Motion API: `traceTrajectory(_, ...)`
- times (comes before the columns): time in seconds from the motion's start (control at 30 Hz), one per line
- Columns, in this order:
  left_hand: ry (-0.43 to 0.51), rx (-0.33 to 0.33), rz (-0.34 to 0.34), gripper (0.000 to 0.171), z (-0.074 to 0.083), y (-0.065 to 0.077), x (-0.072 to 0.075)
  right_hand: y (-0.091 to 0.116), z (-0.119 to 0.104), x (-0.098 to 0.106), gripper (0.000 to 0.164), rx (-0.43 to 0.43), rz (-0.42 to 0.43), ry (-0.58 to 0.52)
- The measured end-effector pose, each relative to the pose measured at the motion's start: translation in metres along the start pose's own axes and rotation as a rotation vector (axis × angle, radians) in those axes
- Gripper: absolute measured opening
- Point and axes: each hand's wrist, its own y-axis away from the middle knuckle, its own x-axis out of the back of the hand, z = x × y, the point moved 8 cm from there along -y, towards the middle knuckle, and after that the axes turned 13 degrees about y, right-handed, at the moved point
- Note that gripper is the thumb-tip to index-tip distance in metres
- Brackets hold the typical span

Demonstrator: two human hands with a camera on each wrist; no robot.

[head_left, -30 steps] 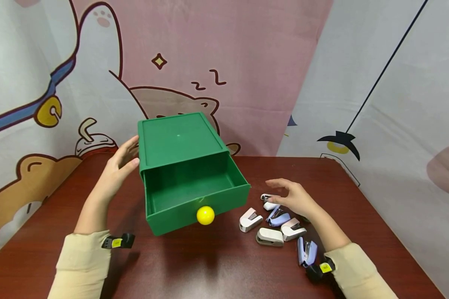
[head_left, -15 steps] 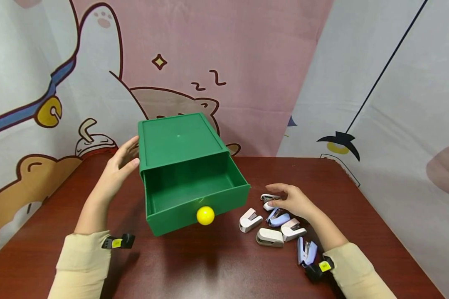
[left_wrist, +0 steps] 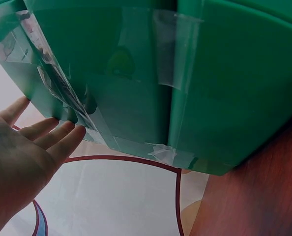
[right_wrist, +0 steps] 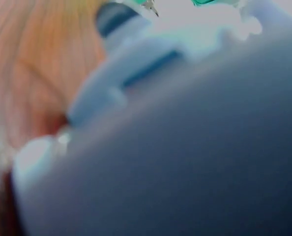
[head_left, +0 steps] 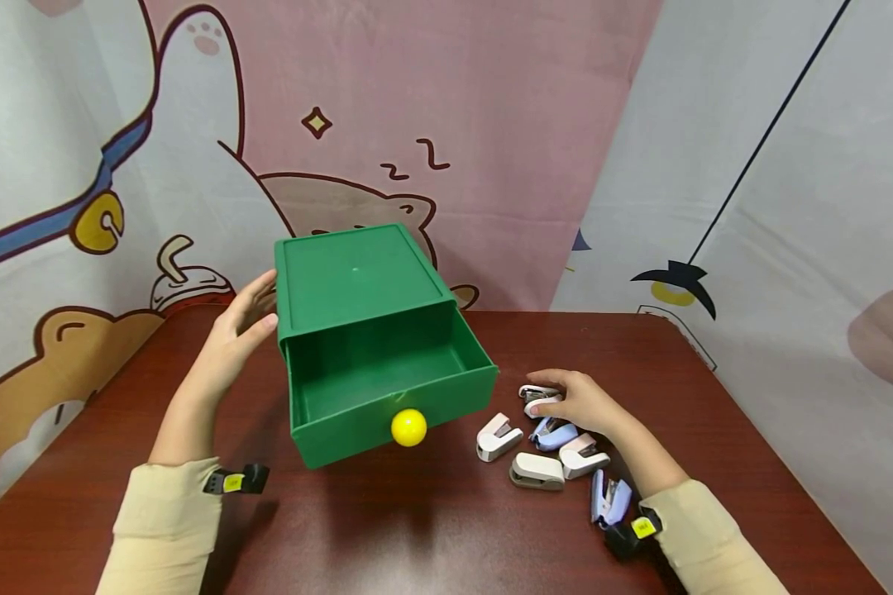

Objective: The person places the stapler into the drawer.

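A green drawer box [head_left: 357, 277] stands tilted on the table, its drawer pulled out and bare inside, with a round yellow knob [head_left: 408, 427] in front. My left hand [head_left: 226, 343] rests against the box's left side, fingers extended; in the left wrist view its fingertips [left_wrist: 76, 132] meet the taped green wall. To the right, my right hand [head_left: 588, 401] reaches over a small white stapler [head_left: 543, 400]. Its thumb is on the near side and its fingers on the far side; a firm hold is not visible. The right wrist view is blurred by a close bluish shape.
Several other mini staplers lie beneath and in front of the right hand: a pink-and-white one [head_left: 499, 438], a blue one [head_left: 554, 435], a cream one [head_left: 537, 472], and a lilac one [head_left: 610, 498] near the right wrist camera. A printed curtain [head_left: 521, 165] hangs behind the table.
My right hand has lowered slightly onto the white stapler, bringing thumb and fingers to either side of it. The left hand and the green box stay in place.
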Motion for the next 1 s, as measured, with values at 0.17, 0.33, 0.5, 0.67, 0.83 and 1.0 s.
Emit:
traceTrajectory(0.17,-0.002,-0.002,0.001,0.056,0.0004,-0.0007,-0.0002,-0.0009,0.0002,-0.0011,0.057,-0.024,-0.011,0.023)
traceTrajectory(0.33,0.003,-0.01,-0.001,0.056,0.0004,-0.0002,-0.0006,-0.0007,0.0007,-0.0013,0.054,-0.068,-0.023,0.028)
traceTrajectory(0.5,0.008,-0.005,-0.003,0.056,0.0,0.0008,-0.001,0.0003,0.0019,-0.0017,0.05,-0.086,-0.016,0.048)
traceTrajectory(0.67,0.009,0.004,-0.003,0.056,0.0001,0.001,-0.0012,0.0011,0.0002,-0.0012,0.048,-0.064,0.009,0.079)
traceTrajectory(0.83,0.008,0.002,-0.003,0.056,0.0001,0.001,-0.0014,0.0012,-0.0009,-0.0008,0.046,-0.042,0.032,0.078)
traceTrajectory(1.0,0.007,0.001,-0.004,0.056,0.0,0.001,-0.0014,0.0013,-0.0028,0.002,0.046,-0.014,0.062,0.053)
